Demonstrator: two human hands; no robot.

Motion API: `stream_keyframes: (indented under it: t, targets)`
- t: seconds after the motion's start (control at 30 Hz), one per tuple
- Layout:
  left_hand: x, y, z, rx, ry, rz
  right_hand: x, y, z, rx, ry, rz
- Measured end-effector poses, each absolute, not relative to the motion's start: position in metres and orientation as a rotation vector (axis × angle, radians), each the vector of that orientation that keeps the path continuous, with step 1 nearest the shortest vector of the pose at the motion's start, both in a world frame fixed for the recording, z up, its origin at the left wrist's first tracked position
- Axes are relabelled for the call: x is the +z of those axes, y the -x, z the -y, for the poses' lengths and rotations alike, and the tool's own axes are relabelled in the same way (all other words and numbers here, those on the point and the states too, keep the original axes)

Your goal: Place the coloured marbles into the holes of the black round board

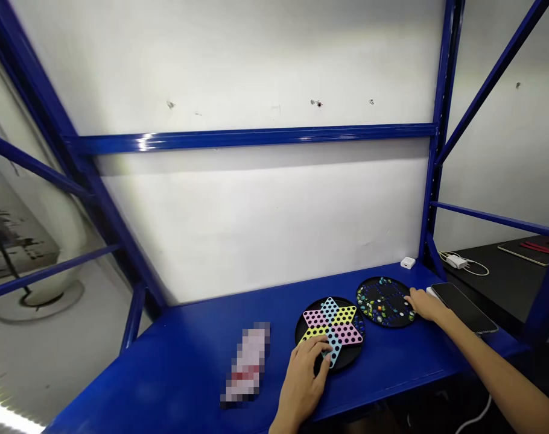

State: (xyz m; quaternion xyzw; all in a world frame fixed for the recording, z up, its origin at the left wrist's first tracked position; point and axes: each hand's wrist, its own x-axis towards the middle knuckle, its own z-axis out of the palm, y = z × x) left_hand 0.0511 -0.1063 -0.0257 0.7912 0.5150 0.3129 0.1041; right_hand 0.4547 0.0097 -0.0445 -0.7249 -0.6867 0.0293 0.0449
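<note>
A star-shaped Chinese checkers board (345,333) in pink, yellow and light blue, dotted with holes, sits on a round black tray (347,360). Over its near left part rests my left hand (305,374), fingers bent and thumb apart, touching the lower blue point; no piece shows in it. To the right lies a second round black tray (383,296) strewn with small coloured glass marbles (379,314). At that tray's right rim is my right hand (426,303), its fingertips drawn together and pointing down. What they hold, if anything, is too small to tell.
The blue tabletop (179,361) has a blue metal frame (256,137) behind it. A pixelated packet (247,364) lies left of the board. A dark phone (464,306) lies beside my right forearm, and a small white case (408,263) stands at the back.
</note>
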Motion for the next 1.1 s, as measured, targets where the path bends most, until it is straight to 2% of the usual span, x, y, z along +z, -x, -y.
stream_keyframes:
  t: [0.13,0.27,0.43,0.57,0.77,1.1]
  targets:
    - [-0.026,-0.051,0.105,0.921,-2.330,-1.524,-0.026,-0.449,-0.008,0.139,2.180,2.029]
    - [-0.026,-0.052,0.105,0.908,-2.299,-1.528,-0.004,-0.402,0.008,0.152,1.957,2.003]
    - [-0.027,-0.051,0.105,0.873,-2.262,-1.521,-0.003,-0.303,0.041,0.188,1.552,2.316]
    - [-0.030,-0.050,0.105,0.860,-2.271,-1.515,-0.013,-0.252,0.060,0.071,1.342,2.599]
    - [-0.030,-0.050,0.104,0.900,-2.314,-1.518,-0.021,-0.250,0.068,-0.051,1.237,2.660]
    - [-0.033,-0.049,0.103,0.909,-2.303,-1.510,-0.026,-0.244,0.077,0.084,1.213,2.524]
